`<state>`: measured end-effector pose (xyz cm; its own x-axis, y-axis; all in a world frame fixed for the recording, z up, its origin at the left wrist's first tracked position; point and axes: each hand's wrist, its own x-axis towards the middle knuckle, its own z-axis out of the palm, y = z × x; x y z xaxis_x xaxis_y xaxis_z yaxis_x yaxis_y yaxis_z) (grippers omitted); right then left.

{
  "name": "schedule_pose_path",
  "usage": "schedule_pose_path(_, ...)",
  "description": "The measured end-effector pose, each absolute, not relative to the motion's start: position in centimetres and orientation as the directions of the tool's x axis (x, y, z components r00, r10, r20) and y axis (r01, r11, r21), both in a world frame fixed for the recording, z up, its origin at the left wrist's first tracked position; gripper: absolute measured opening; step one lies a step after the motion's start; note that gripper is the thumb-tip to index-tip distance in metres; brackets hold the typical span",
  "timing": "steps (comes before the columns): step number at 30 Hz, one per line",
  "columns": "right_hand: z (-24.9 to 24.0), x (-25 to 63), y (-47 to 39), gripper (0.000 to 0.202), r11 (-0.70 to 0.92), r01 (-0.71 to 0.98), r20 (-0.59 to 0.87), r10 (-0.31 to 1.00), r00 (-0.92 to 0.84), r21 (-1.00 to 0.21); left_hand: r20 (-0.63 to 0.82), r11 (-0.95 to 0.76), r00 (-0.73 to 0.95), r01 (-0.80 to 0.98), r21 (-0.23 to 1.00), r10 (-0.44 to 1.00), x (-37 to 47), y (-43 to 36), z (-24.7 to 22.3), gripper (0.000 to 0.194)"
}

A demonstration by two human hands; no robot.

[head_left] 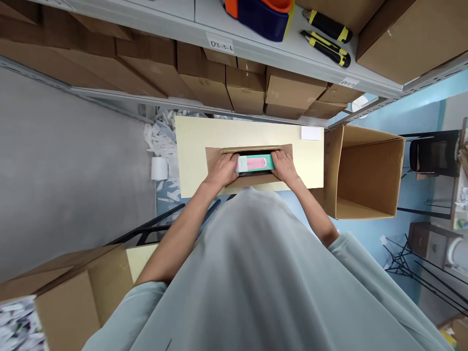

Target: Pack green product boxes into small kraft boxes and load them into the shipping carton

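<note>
A small pink and green box (pixel 256 163) lies at the mouth of an open cardboard carton (pixel 252 180), which stands on a pale yellow table (pixel 197 141). My left hand (pixel 224 168) grips the small box's left end, fingers over the edge. At the opposite end, my right hand (pixel 283 165) holds it with the fingertips curled down. Flaps of the carton spread out at both sides, beside my wrists. The carton's inside is mostly hidden by the small box and my hands.
A large open cardboard box (pixel 369 170) stands right of the table. Above, a metal shelf (pixel 175 12) carries box cutters (pixel 327 46) and a tape dispenser (pixel 261 17); cardboard boxes (pixel 244 90) fill the level below. A white roll (pixel 159 168) sits left of the table.
</note>
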<state>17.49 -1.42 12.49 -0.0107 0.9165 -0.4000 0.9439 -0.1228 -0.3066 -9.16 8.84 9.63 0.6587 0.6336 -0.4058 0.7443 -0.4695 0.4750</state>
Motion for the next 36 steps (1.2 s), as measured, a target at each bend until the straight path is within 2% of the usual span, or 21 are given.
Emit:
schedule_pose_path(4, 9.4, 16.5, -0.1, 0.049, -0.084, 0.956, -0.42, 0.906, -0.043, -0.28, -0.49, -0.521, 0.617, 0.785, 0.335, 0.616, -7.0, 8.0, 7.8, 0.061)
schedule_pose_path(8, 8.1, 16.3, 1.1, 0.055, -0.082, 0.944, -0.414, 0.908, -0.061, -0.319, -0.483, -0.564, 0.636, 0.767, 0.307, 0.602, -5.3, 7.8, 6.9, 0.061)
schedule_pose_path(11, 9.3, 17.0, 0.4, 0.053, -0.044, 0.948, -0.432, 0.896, -0.102, -0.316, -0.464, -0.552, 0.634, 0.771, 0.318, 0.619, -5.8, 7.5, 7.5, 0.061)
schedule_pose_path(13, 10.7, 18.1, -1.1, 0.052, -0.016, 0.938, -0.374, 0.919, -0.122, -0.346, -0.394, -0.494, 0.606, 0.794, 0.355, 0.691, -7.3, 6.8, 8.5, 0.062)
schedule_pose_path(15, 12.1, 19.3, -3.2, 0.047, -0.052, 0.916, -0.259, 0.964, -0.057, -0.397, -0.287, -0.37, 0.501, 0.836, 0.406, 0.817, -9.4, 5.6, 9.7, 0.065)
schedule_pose_path(18, 13.3, 21.0, -6.4, 0.036, -0.28, 0.846, -0.127, 0.96, 0.25, -0.454, -0.18, -0.1, 0.199, 0.888, 0.449, 0.963, -12.5, 3.5, 11.2, 0.069)
schedule_pose_path(21, 12.9, 21.9, -8.1, 0.029, -0.45, 0.71, -0.179, 0.887, 0.426, -0.541, -0.207, 0.107, -0.01, 0.878, 0.466, 0.978, -14.0, 1.9, 11.5, 0.053)
schedule_pose_path(23, 12.3, 21.9, -8.3, 0.031, -0.485, 0.641, -0.256, 0.87, 0.421, -0.595, -0.243, 0.162, -0.047, 0.862, 0.481, 0.969, -14.0, 1.3, 11.4, 0.039)
schedule_pose_path(25, 12.1, 21.6, -7.9, 0.037, -0.48, 0.61, -0.274, 0.873, 0.404, -0.63, -0.239, 0.171, -0.054, 0.848, 0.502, 0.969, -13.6, 0.9, 11.3, 0.034)
schedule_pose_path(30, 13.7, 20.2, -6.6, 0.042, -0.386, 0.63, -0.185, 0.914, 0.363, -0.674, -0.17, 0.163, -0.081, 0.815, 0.556, 0.982, -13.6, -0.4, 12.7, 0.025)
schedule_pose_path(36, 15.7, 15.4, -5.8, 0.046, -0.241, 0.665, -0.118, 0.967, 0.225, -0.707, -0.119, 0.258, -0.235, 0.752, 0.606, 0.965, -19.8, -5.6, 15.1, 0.022)
